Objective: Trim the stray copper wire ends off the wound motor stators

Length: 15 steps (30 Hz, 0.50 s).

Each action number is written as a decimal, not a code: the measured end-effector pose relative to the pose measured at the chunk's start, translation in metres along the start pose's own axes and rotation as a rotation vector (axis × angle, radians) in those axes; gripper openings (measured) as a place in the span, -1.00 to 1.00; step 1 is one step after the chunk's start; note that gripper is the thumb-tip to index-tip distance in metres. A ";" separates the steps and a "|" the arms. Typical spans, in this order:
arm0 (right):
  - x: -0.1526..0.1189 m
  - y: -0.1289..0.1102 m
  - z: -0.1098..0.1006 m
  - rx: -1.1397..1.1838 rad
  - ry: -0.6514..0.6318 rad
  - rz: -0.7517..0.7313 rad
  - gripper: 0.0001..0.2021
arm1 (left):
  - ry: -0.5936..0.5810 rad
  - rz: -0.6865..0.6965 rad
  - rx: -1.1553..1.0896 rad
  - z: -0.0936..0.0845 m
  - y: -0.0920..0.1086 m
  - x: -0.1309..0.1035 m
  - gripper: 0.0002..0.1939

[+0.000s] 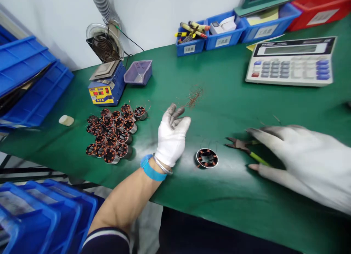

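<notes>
My left hand (173, 138), in a white glove with darkened fingertips, hovers over the middle of the bench with its fingers loosely bent and the thumb apart. Just beyond its fingertips lies a small heap of thin copper wire clippings (194, 97). My right hand (298, 159), also gloved and slightly blurred, reaches in from the right with thumb and fingers spread around the green handles of wire cutters (238, 144). The cutters lie with jaws parted. Between my hands stands a single motor stator (206, 159), a metal ring with copper windings inside.
Several similar stators (111, 142) stand grouped at left, near a blue-and-yellow powered unit (102, 94) and a purple tray (138, 73). Blue bins (189, 49) and a calculator (292, 63) line the back. A white cap (66, 120) lies far left, beside stacked blue crates (33, 93).
</notes>
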State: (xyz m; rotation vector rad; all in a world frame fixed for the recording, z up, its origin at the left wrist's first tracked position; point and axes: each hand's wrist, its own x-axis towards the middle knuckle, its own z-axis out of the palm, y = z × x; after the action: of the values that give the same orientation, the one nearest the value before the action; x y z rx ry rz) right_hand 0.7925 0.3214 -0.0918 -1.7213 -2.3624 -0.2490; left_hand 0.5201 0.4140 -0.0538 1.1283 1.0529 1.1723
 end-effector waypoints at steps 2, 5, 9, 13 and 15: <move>0.013 -0.030 -0.007 0.091 0.149 -0.155 -0.39 | 0.024 0.091 0.085 -0.004 -0.003 0.006 -0.44; 0.034 -0.081 -0.012 0.218 0.243 -0.346 -0.69 | 0.091 0.293 0.428 -0.011 -0.003 0.017 -0.46; 0.053 -0.104 -0.004 0.175 0.296 -0.297 -0.88 | 0.270 0.441 1.177 -0.027 0.019 0.030 -0.49; 0.037 -0.040 -0.017 -0.038 0.246 -0.024 -0.77 | 0.349 0.232 1.632 -0.051 0.048 0.036 -0.49; 0.020 0.009 -0.031 -0.152 0.210 0.203 -0.61 | 0.353 0.152 1.715 -0.062 0.057 0.037 -0.42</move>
State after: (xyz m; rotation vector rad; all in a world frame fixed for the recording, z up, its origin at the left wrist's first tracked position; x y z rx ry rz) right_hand 0.7975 0.3346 -0.0564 -1.8832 -2.0502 -0.5582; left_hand 0.4552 0.4590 -0.0068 2.3010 2.4078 0.3141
